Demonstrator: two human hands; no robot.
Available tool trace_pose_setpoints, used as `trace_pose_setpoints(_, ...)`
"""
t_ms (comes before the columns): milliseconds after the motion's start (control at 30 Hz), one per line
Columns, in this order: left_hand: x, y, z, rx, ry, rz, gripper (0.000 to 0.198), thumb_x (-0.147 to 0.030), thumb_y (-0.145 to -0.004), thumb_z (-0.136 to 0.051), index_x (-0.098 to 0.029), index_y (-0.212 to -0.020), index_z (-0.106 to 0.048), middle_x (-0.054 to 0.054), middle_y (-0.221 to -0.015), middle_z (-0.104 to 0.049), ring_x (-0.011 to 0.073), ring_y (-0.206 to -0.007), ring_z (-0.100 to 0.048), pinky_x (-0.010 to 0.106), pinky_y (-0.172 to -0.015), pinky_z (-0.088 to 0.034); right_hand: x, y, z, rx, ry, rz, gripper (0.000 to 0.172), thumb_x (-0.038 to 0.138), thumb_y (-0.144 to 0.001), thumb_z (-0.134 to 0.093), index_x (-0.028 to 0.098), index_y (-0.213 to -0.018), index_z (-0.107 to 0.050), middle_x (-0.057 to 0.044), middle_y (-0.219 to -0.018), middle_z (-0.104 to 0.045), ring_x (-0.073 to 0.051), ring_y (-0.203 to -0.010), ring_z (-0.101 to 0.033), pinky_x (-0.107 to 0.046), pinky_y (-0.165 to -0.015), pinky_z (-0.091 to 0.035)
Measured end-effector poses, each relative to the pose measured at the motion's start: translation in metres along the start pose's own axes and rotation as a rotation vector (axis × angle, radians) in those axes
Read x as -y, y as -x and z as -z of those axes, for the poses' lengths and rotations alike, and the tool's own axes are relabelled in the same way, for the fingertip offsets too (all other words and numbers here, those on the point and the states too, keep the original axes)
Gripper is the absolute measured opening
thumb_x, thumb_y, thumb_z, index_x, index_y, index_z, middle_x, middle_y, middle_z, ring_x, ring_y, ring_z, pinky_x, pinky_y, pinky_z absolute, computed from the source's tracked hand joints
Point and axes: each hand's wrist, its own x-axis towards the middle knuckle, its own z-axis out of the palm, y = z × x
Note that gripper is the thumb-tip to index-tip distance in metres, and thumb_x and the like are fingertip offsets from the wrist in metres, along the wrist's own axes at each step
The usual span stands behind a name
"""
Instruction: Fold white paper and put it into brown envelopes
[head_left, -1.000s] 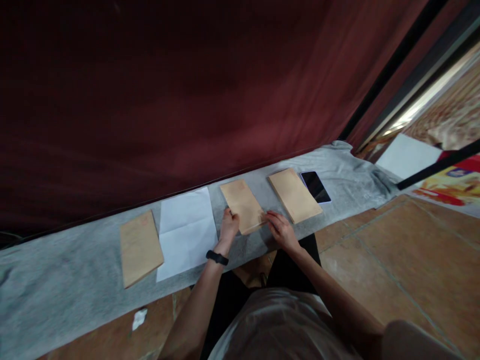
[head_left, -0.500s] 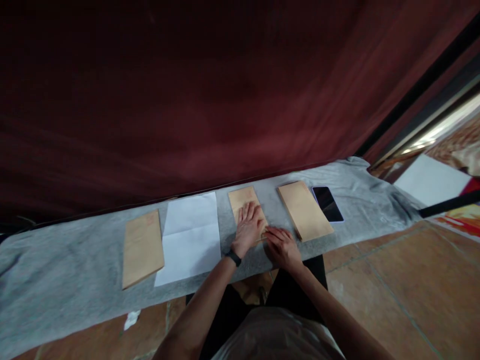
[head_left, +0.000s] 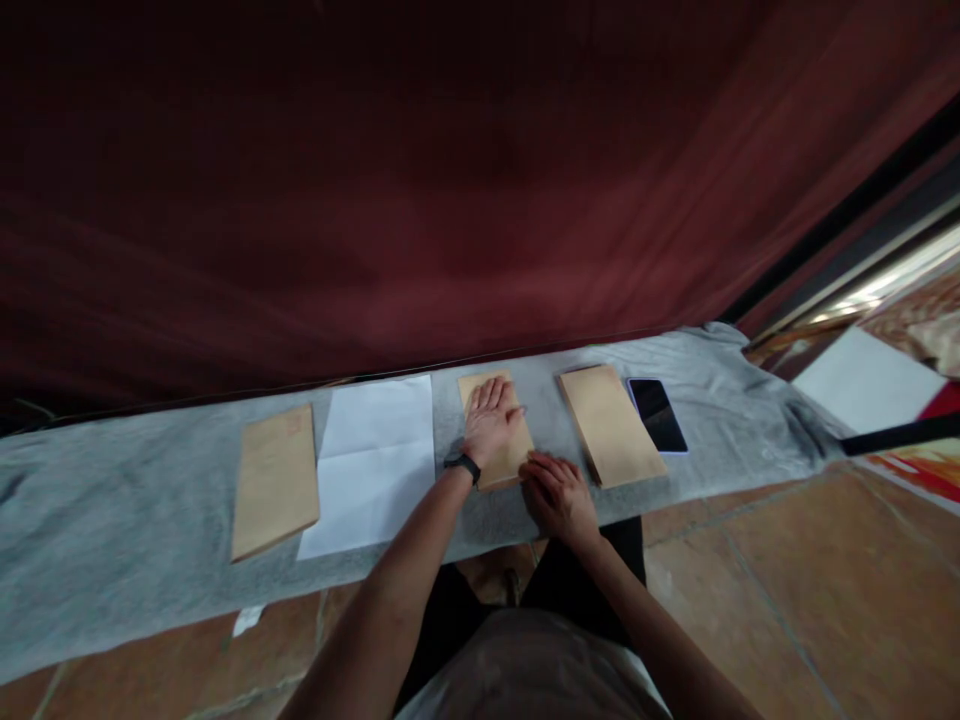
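The left hand (head_left: 491, 428) lies flat and ungripping, fingers slightly spread, on the middle brown envelope (head_left: 517, 452), hiding much of its face. The right hand (head_left: 564, 500) touches that envelope's near right corner (whether it pinches, I cannot tell). Leftward lie a creased white sheet (head_left: 379, 470) and another brown envelope (head_left: 277, 483); rightward, a brown stack (head_left: 611, 425) with a phone (head_left: 658, 415) just beside it. A dark red panel (head_left: 420, 220) blocks the grey cloth's (head_left: 112, 520) far side.
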Motion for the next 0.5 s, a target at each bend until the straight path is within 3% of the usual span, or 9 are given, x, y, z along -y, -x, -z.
trace_pose_setpoints(133, 0.004, 0.028, 0.006, 0.062, 0.094, -0.066, 0.054, -0.035, -0.100, -0.045, -0.013, -0.150, -0.044, 0.015, -0.160, -0.042, 0.0254, -0.151, -0.032, 0.046, -0.126, -0.023, -0.002, 0.000, -0.002, -0.013, -0.009, -0.018, 0.028, 0.031, -0.103, -0.051, 0.026, -0.128, -0.064, -0.005, -0.137, -0.066, -0.024, -0.123, -0.061, -0.042, -0.104, -0.043)
trace_pose_setpoints(367, 0.000, 0.129, 0.019, 0.074, 0.175, -0.112, 0.055, -0.035, -0.101, -0.049, -0.015, -0.151, -0.042, 0.015, -0.159, -0.043, 0.0246, -0.152, -0.032, 0.047, -0.124, -0.030, -0.008, 0.002, -0.009, -0.045, -0.005, -0.045, 0.028, 0.033, -0.104, -0.050, 0.025, -0.123, -0.067, -0.006, -0.133, -0.069, -0.023, -0.117, -0.064, -0.042, -0.103, -0.043)
trace_pose_setpoints(500, -0.007, 0.144, 0.023, 0.035, 0.188, -0.063, 0.051, -0.031, -0.100, -0.050, -0.014, -0.148, -0.046, 0.015, -0.156, -0.047, 0.0233, -0.150, -0.036, 0.045, -0.122, -0.035, -0.013, -0.003, -0.008, -0.033, -0.003, -0.055, 0.027, 0.032, -0.104, -0.049, 0.025, -0.121, -0.068, -0.006, -0.128, -0.070, -0.024, -0.115, -0.064, -0.042, -0.101, -0.044)
